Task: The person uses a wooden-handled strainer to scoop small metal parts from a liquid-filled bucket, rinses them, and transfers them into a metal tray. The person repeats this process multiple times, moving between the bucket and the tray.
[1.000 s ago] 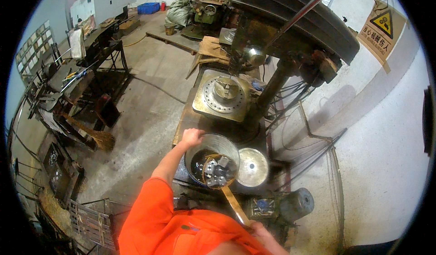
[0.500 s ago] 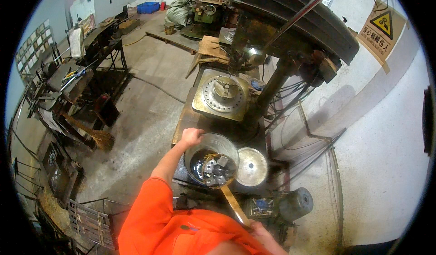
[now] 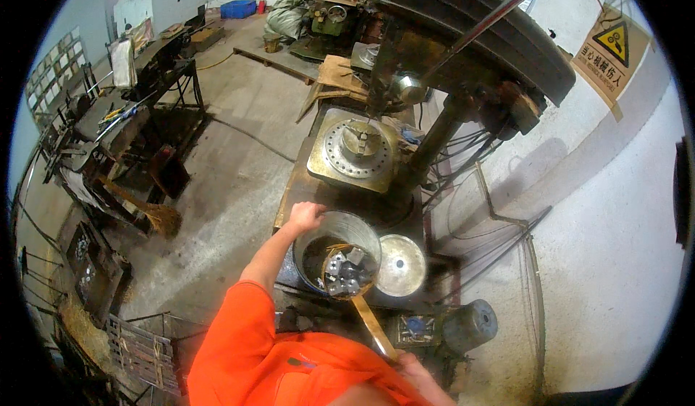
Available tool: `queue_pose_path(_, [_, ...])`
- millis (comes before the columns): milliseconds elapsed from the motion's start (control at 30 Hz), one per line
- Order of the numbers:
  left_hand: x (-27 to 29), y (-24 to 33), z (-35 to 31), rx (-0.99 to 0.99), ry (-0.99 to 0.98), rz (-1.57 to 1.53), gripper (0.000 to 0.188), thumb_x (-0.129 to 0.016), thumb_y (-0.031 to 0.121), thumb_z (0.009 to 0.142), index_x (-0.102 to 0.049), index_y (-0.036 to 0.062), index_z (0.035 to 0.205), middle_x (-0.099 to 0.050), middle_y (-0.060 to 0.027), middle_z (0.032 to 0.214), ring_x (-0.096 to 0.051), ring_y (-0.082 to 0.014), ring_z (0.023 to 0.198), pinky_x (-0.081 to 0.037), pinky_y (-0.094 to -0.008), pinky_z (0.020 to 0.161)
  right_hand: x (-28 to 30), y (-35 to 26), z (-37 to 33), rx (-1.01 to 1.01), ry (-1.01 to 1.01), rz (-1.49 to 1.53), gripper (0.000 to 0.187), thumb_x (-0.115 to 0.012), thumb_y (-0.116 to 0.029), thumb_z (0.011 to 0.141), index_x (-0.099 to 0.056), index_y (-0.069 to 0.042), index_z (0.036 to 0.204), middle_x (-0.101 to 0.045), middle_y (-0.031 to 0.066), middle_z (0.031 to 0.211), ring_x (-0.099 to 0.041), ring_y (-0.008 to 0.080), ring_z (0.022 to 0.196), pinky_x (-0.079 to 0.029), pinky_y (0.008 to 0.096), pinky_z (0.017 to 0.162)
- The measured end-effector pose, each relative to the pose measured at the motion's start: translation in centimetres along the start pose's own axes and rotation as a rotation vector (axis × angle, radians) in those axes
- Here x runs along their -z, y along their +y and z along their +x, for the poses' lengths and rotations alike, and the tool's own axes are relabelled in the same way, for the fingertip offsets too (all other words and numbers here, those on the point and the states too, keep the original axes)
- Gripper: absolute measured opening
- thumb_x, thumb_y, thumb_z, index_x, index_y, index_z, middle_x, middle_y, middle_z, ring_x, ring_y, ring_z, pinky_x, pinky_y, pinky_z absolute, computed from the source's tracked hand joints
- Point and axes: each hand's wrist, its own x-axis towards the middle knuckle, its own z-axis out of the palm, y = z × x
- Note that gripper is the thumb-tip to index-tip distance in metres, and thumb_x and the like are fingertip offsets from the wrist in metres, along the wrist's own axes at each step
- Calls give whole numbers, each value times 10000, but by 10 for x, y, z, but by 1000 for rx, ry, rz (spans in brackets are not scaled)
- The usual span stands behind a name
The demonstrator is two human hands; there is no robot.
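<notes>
My left hand (image 3: 308, 216) is closed over the far left rim of a round metal bucket (image 3: 352, 225). My right hand (image 3: 410, 366), low in the picture and partly cut off by my body, is closed round the end of a long flat handle. That handle belongs to a strainer ladle (image 3: 371, 325), whose round bowl rests in or over the near side of the bucket. Several small grey metal blocks (image 3: 346, 270) lie heaped in the bowl. Dark liquid or residue shows in the bucket beside it. A round metal lid (image 3: 400, 265) lies flat just right of the bucket.
Beyond the bucket stands a drill press (image 3: 463, 37) with a three-jaw chuck (image 3: 362, 140) on its table. A grey motor-like cylinder (image 3: 470, 326) and a small tray (image 3: 416, 329) are at the near right. Left are a workbench (image 3: 108, 127) and a straw broom (image 3: 161, 218).
Both hands keep their grips in nearly the same places. Inside the bucket, the dark surface left of the strainer ladle looks less shiny, and the blocks in the bowl have shifted slightly.
</notes>
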Motion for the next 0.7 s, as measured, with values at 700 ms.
queue_pose_path(700, [11, 8, -1, 73, -98, 11, 294, -586, 285, 697, -628, 188, 970, -635, -85, 841, -601, -262, 786, -469, -396, 692, -15, -9, -2, -24, -25, -15, 404, -466, -146, 598, -479, -43, 989, -321, -7, 508, -251, 86, 365, -196, 240, 318])
